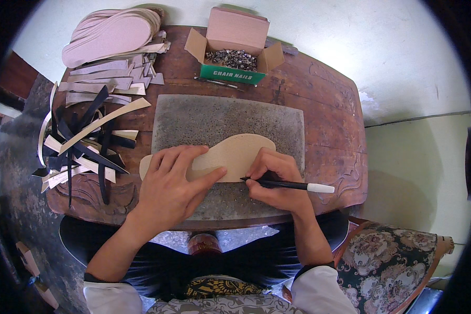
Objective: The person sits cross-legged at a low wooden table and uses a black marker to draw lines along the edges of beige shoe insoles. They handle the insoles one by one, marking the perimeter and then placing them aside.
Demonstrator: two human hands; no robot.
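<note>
Sole-shaped tan template (230, 154) lies lengthwise left-right along the grey slab's (193, 112) near edge; left hand (170, 188) presses it open-palmed, right hand (272, 180) pinches a pen (293, 185).

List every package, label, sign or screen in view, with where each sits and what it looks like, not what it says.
Cardboard box: far edge of the wooden table, beyond the grey mat; small, rectangular, brown, flaps open, full of small metal nails.
Label: on the box's front wall facing the person; a green strip with white lettering.
No signs or screens are visible.
</note>
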